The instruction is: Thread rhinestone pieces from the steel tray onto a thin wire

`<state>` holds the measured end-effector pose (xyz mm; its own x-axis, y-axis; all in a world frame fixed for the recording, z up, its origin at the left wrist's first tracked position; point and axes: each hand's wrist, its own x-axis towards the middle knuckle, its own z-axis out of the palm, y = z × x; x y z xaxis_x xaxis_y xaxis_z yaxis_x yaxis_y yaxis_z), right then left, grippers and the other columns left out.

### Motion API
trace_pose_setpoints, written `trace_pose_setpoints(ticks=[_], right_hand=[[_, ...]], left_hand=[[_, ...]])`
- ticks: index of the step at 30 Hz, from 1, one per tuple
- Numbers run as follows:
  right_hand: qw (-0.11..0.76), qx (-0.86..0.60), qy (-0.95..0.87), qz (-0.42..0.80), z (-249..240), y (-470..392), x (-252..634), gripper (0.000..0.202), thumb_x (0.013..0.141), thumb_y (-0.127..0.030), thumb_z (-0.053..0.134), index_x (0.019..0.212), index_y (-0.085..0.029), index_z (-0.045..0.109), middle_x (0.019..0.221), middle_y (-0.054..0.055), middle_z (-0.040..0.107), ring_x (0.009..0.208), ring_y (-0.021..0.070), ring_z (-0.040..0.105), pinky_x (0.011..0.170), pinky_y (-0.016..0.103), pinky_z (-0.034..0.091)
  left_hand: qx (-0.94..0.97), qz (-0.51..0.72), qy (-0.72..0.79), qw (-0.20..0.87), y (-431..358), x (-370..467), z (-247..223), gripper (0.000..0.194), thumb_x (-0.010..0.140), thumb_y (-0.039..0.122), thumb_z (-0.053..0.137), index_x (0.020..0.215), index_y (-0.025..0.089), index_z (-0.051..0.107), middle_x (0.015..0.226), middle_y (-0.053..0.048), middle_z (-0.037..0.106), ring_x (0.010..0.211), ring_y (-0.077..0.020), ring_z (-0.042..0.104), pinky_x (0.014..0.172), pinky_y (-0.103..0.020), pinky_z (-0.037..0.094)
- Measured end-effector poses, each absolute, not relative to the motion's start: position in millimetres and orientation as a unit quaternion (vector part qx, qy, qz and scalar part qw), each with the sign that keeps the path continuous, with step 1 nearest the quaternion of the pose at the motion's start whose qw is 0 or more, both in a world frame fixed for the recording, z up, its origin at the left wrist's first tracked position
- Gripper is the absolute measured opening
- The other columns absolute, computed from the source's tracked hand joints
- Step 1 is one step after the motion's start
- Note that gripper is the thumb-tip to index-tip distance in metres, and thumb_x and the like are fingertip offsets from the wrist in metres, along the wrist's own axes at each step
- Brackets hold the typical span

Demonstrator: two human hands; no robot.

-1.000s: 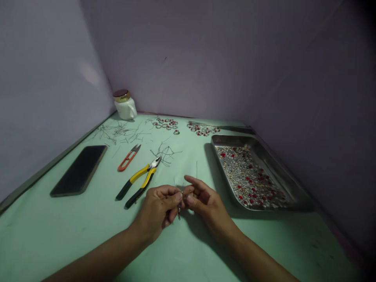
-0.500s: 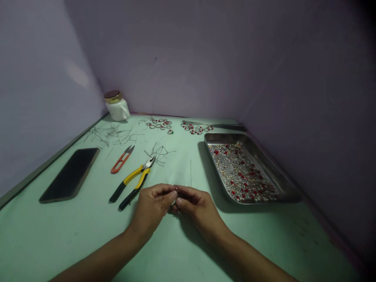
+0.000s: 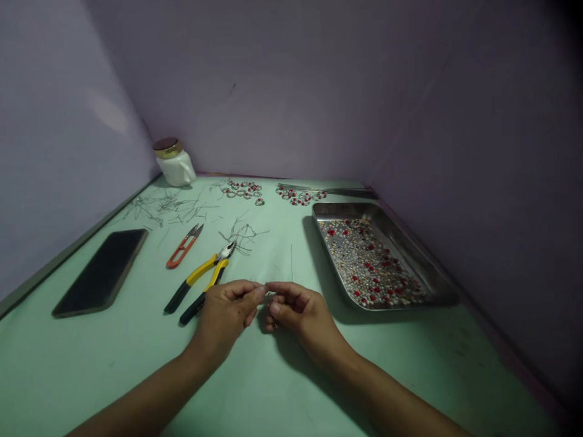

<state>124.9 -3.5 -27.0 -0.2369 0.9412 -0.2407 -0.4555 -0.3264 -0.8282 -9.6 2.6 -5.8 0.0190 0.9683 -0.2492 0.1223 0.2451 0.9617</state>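
Observation:
My left hand (image 3: pixel 230 312) and my right hand (image 3: pixel 298 309) meet fingertip to fingertip above the table, each closed in a pinch. Between them glints a small shiny piece (image 3: pixel 269 294), mostly hidden by the fingers; its kind is too small to tell. Just left of my left hand lie pliers (image 3: pixel 204 273) with yellow and black handles, jaws pointing away. A single thin wire (image 3: pixel 291 262) lies beyond my right fingertips. To the right, a metal tray (image 3: pixel 325 261) holds many small pale, gold and red beads (image 3: pixel 368 261).
Orange thread snips (image 3: pixel 183 247) and a dark phone (image 3: pixel 102 273) lie at left. Loose wire pieces (image 3: pixel 241 233) are behind the pliers, with more wires (image 3: pixel 168 206) farther back. Beaded rings (image 3: pixel 243 190) sit near the back wall, and a lidded white jar (image 3: pixel 177 167) stands in the corner.
The view has shifted slightly, moving everything a little left. My fingertips have parted slightly, and a shiny bit now shows between them. My left fingers' grip has changed a little.

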Motion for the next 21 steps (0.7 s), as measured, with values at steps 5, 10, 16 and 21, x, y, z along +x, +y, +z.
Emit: trace_pose_setpoints(ticks=[5,10,16,21], right_hand=[[0.454,-0.394,-0.320,0.732,-25.7,-5.5,126.0,0.029,0.060,-0.030,0.076,0.082,-0.014,0.067,0.059,0.003,0.061,0.052,0.0129,0.056,0.054,0.032,0.047],[0.447,-0.423,-0.305,0.727,-24.0,-4.2,124.3,0.027,0.060,-0.027,0.075,0.082,-0.013,0.068,0.055,0.002,0.059,0.044,0.0117,0.053,0.044,0.029,0.047],[0.462,-0.437,-0.289,0.716,-23.0,-4.0,123.1,0.027,0.056,-0.024,0.075,0.079,-0.012,0.067,0.053,0.001,0.059,0.041,0.0115,0.053,0.036,0.025,0.045],[0.453,-0.462,-0.309,0.698,-24.2,-4.4,124.7,0.022,0.056,-0.026,0.074,0.069,-0.011,0.067,0.047,0.001,0.058,0.038,0.0117,0.052,0.030,0.021,0.038]], left_hand=[[0.520,0.400,0.582,0.481,-0.2,-9.0,-0.7,0.022,0.072,0.025,0.060,0.052,0.017,0.058,0.035,0.008,0.038,0.035,-0.0065,0.033,0.036,-0.020,0.024],[0.530,0.417,0.577,0.460,-0.1,-7.6,0.8,0.017,0.068,0.023,0.061,0.051,0.018,0.060,0.035,0.007,0.039,0.036,-0.0074,0.033,0.037,-0.021,0.025],[0.595,0.439,0.572,0.356,-1.0,-8.4,1.0,0.014,0.065,0.017,0.062,0.051,0.018,0.060,0.052,0.002,0.057,0.049,-0.0107,0.048,0.048,-0.022,0.036],[0.664,0.424,0.545,0.288,-0.2,-11.9,-2.3,0.020,0.072,0.016,0.058,0.053,0.017,0.058,0.053,0.001,0.056,0.052,-0.0111,0.050,0.050,-0.022,0.037]])
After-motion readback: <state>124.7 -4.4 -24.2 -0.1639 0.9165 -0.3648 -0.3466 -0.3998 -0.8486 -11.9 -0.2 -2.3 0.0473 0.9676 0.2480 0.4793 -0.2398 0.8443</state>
